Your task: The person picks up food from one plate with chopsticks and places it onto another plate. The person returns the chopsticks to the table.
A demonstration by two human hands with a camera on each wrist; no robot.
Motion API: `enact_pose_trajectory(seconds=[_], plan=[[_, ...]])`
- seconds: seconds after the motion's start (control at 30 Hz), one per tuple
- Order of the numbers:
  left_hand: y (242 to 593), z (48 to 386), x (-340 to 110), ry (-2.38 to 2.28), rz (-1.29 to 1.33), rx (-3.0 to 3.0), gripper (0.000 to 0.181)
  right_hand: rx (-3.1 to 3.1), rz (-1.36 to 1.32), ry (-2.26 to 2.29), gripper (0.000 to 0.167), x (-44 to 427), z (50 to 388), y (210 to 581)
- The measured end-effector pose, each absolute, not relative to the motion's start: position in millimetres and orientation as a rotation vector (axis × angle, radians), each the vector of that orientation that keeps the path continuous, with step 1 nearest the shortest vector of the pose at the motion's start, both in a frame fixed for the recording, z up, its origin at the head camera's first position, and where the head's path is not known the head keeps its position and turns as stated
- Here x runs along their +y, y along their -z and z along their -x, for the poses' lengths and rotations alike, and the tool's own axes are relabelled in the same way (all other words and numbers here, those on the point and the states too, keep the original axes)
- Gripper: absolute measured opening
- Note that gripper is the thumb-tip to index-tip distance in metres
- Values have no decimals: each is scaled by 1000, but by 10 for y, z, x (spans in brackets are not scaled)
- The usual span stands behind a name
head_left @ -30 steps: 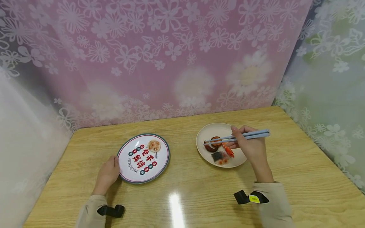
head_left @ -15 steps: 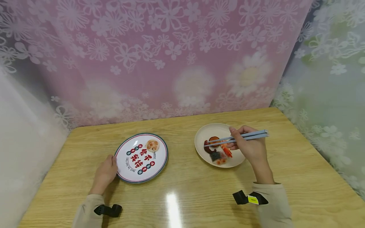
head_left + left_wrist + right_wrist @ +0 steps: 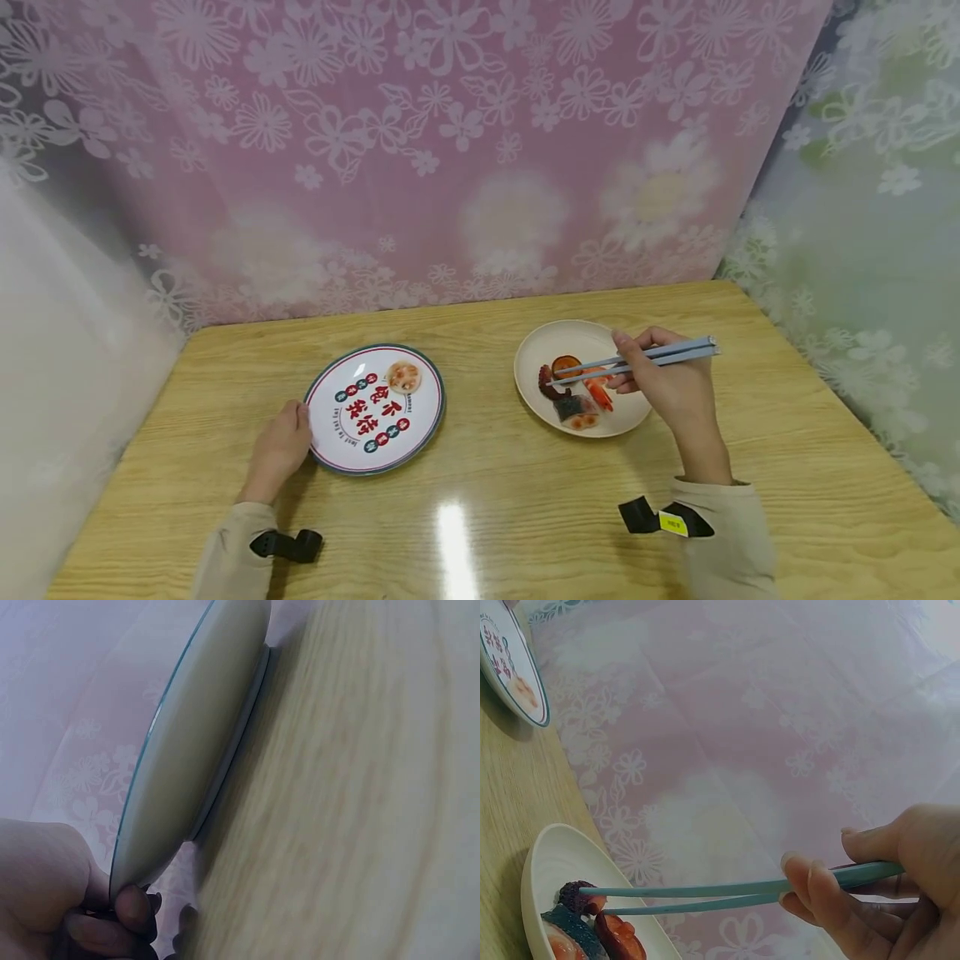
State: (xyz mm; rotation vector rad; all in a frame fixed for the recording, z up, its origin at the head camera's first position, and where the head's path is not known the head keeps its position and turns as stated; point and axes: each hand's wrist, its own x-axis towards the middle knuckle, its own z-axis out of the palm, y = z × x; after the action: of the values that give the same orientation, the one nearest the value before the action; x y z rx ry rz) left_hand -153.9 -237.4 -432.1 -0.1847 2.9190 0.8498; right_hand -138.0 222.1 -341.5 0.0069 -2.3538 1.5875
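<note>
My left hand (image 3: 281,446) grips the left rim of a white plate (image 3: 330,437) with red lettering and a dark green edge. In the left wrist view its fingers curl under that rim. A round, pale, brown-spotted slice (image 3: 404,377) lies on this plate. My right hand (image 3: 671,387) holds light-blue chopsticks (image 3: 675,352) over a cream plate (image 3: 532,350). Their slightly parted tips are at a dark red octopus tentacle (image 3: 546,379); whether they pinch it I cannot tell. Around it lie a round orange-brown slice (image 3: 566,363), a red shrimp (image 3: 600,393) and a dark-skinned, fish-like piece (image 3: 576,407).
Both plates stand on a wooden table (image 3: 480,467), apart from each other. A pink floral curtain (image 3: 450,192) hangs behind the table, and a pale green one (image 3: 877,275) on the right. Light glares off the table's front middle (image 3: 455,550).
The chopstick tips have shifted a little to the right across the cream plate, and the tentacle beneath them has turned slightly. My left hand keeps its hold on the white plate's rim.
</note>
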Motion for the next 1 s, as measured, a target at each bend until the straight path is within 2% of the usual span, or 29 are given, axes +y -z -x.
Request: enact_pose_trajectory(seconds=[0.3,0.53,0.77,1.0], plan=[[4346,1527,-2372,-849,169,2931,35,-2372,24,-1578,33,2155,1342,3370],[4318,1534,-2371,-849,201,2901,40,-2394,-27,-1608,40,2098,1358,3413],[4297,1524,-2379,-860,204,2884,40,-2455,-19,-1641,40,2016,1375,3450],[4313,1532,-2382,-871,216,2903,39,-2369,15,-1671,50,1999,1422,3518]])
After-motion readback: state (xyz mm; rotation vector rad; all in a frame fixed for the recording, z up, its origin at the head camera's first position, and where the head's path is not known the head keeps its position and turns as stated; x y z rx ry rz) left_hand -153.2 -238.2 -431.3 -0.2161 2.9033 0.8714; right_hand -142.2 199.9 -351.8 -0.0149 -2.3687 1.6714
